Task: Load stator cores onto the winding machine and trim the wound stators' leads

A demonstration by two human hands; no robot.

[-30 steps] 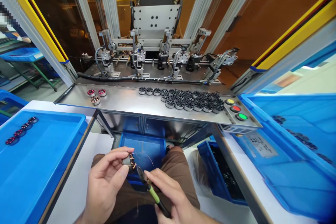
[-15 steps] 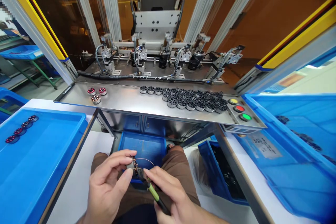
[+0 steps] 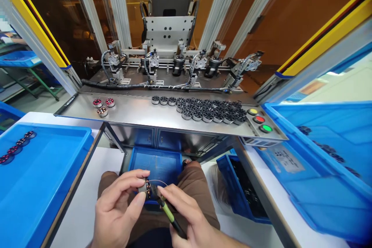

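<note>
My left hand point(image 3: 119, 209) pinches a small wound stator point(image 3: 144, 190) with copper coils over my lap. A thin wire loops out of the stator to the right. My right hand point(image 3: 188, 217) grips green-handled cutters point(image 3: 168, 214), whose tip sits at the stator's right side. Both hands are low in the middle of the view, above a small blue bin point(image 3: 157, 164) under the bench.
A steel shelf point(image 3: 139, 114) carries three wound stators point(image 3: 101, 106) at left, several bare black stators point(image 3: 203, 109) in the middle and yellow, red and green buttons point(image 3: 259, 119) at right. Blue trays stand left point(image 3: 43, 178) and right point(image 3: 325, 170). A winding machine point(image 3: 171, 58) stands behind.
The view has tilted slightly, so my hands sit a little lower in the picture. The cutters' tip stays at the stator, and the wire loop has drawn in closer.
</note>
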